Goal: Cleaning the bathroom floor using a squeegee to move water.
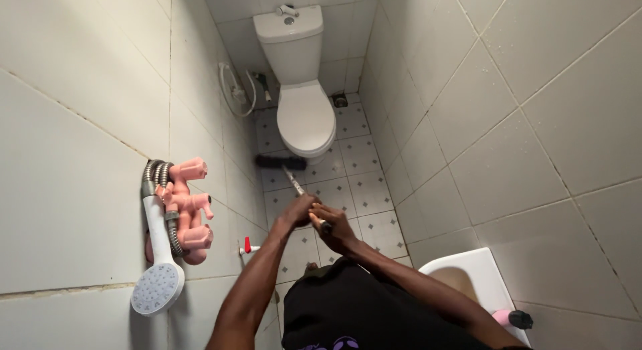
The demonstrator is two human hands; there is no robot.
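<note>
Both my hands grip the thin handle of a long floor brush (281, 163), whose dark head rests on the tiled floor just in front of the white toilet (305, 109). My left hand (297, 211) holds the handle higher toward the brush head. My right hand (332, 228) clasps the handle's near end, right beside the left. The toilet lid is down and the cistern stands against the back wall.
On the left wall hang pink taps (189, 206) with a white shower head (158, 283) on a metal hose. A small red valve (247, 245) sticks out lower down. A white basin (468, 276) sits at the lower right. A floor drain (340, 101) lies beside the toilet.
</note>
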